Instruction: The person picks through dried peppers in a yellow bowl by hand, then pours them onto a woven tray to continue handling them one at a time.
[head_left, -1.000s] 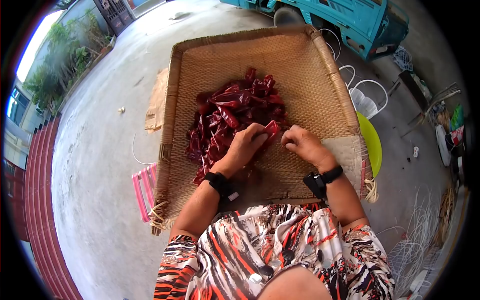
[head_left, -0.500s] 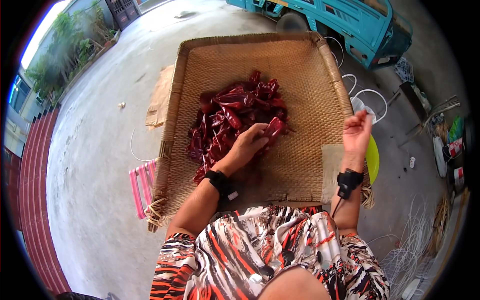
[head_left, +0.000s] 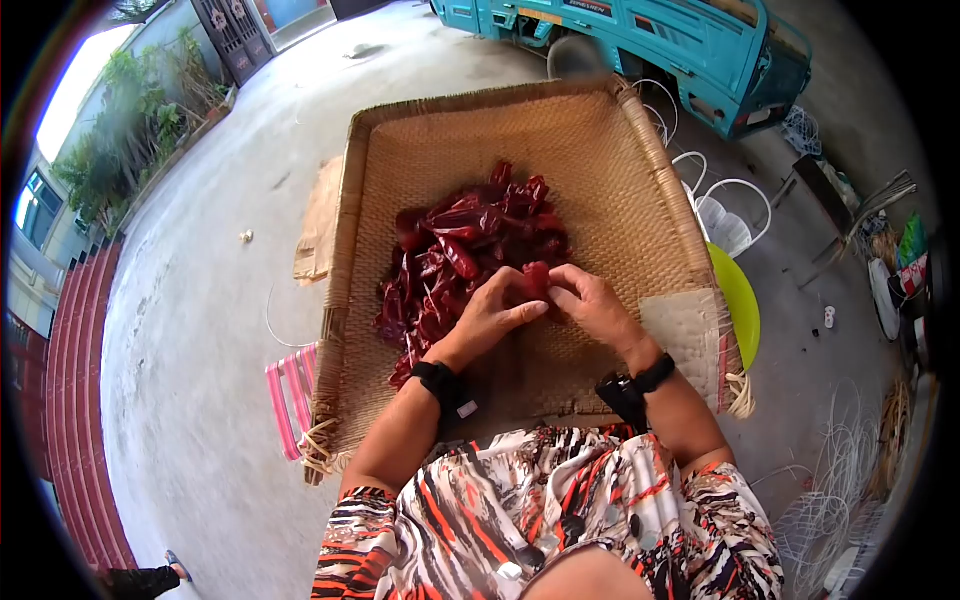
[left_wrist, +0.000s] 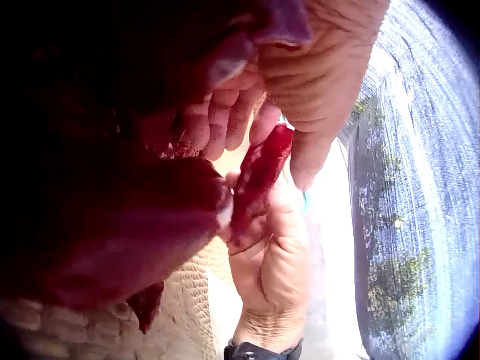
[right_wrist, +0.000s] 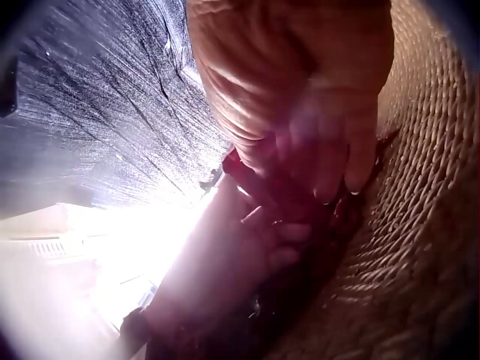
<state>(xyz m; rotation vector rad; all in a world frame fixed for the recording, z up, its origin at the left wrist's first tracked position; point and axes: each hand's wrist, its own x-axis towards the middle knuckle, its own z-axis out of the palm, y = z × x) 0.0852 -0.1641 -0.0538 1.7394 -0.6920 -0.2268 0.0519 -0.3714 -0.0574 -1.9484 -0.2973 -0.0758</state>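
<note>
Over the near half of a shallow woven tray (head_left: pixel 615 200), my two hands meet at one dried red chili pepper (head_left: pixel 537 277). My left hand (head_left: pixel 490 312) grips it between thumb and fingers; in the left wrist view the pepper (left_wrist: pixel 262 169) shows its wrinkled, glossy skin. From the other side my right hand (head_left: pixel 598 308) pinches the pepper with thumb and fingertips. A pile of dark red dried chili peppers (head_left: pixel 465 225) lies beyond and left of my left hand. In the right wrist view my right hand (right_wrist: pixel 300 75) hides much of the pepper.
A yellow-green basin (head_left: pixel 735 310) and a white handled bucket (head_left: pixel 725 225) stand right of the tray. Pink striped straps (head_left: pixel 292 395) and cardboard (head_left: pixel 318 225) are at its left. A blue cargo vehicle (head_left: pixel 680 50) stands behind. Somebody's foot (head_left: pixel 178 565) shows at lower left.
My right hand swung out past the tray's right edge with its palm up, then came back to the pepper. My left hand kept holding it. A foot has appeared at lower left.
</note>
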